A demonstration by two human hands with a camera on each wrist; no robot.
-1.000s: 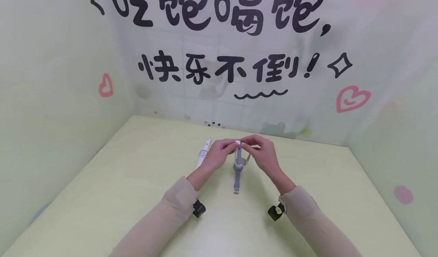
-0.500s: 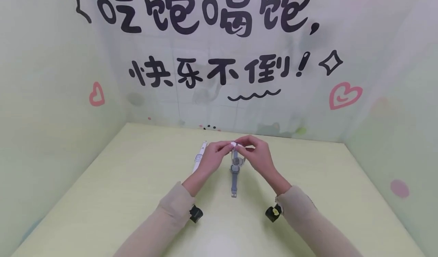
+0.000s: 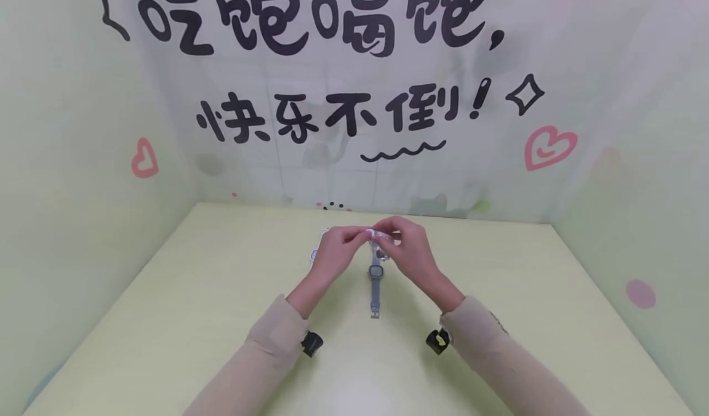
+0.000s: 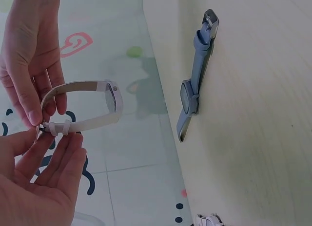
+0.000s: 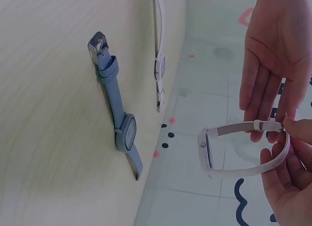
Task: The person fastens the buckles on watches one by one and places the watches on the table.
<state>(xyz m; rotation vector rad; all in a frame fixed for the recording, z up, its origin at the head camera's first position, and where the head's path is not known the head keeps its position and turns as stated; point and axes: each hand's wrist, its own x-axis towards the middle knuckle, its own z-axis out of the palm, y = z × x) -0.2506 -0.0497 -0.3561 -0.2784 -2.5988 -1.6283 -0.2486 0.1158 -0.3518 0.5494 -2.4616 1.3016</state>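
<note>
— Where's your white watch (image 4: 83,120)?
— Above the bench's (image 3: 194,317) far edge: your left hand (image 3: 332,253) and right hand (image 3: 407,250) pinch its looped strap at the buckle. The grey watch (image 3: 376,284) lies flat below, near a second white watch (image 5: 159,65).

I see both hands (image 3: 376,250) meeting above the table (image 3: 166,317), one watch (image 3: 376,287) lying below them, another watch (image 5: 159,65) to its left.

Both hands (image 5: 273,84) pinch a looped white watch (image 5: 243,150), seemingly at its buckle, beside a blue-grey watch (image 5: 117,114).
</note>
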